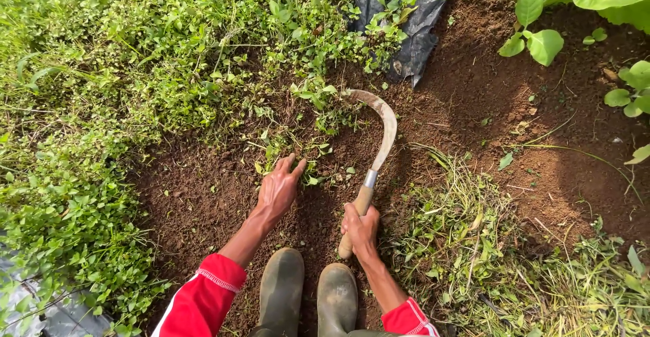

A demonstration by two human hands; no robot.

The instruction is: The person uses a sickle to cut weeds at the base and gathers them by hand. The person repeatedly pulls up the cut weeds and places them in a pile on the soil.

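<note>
- Near the bottom centre of the frame, two green rubber boots (308,296) stand side by side on bare brown soil (203,195), seen from above by a head-worn camera.
- Red sleeves (203,300) with white trim enter from the bottom edge, one on each side of the boots.
- Right hand (361,230), just above the right boot: its grip is wrapped tight around the wooden handle of a sickle (379,144).
- From that hand the sickle runs up the middle of the frame; its curved, worn blade arcs over to the left, the tip touching or just above the soil at the edge of the weeds.
- Left hand (279,186), left of centre: fingers spread wide and flat, holding nothing, fingertips touching a small tuft of low weeds (298,151) just under the blade's curve.
- Judged from this: weeding is in hand, the tuft being steadied for a cut. The next stroke would call for keeping the left fingers well away from the blade's inner edge.
- Ground: a cleared patch of loose, crumbly earth fills the centre.
- Left half and upper left: a dense mat of small-leaved green groundcover (101,107).
- Lower right: a heap of cut grass and wilting stems (474,242).
- Top centre: crumpled black plastic sheeting (413,32).
- Upper right: large bright green crop leaves (542,12).
- Setting: an outdoor garden bed in daylight.
</note>
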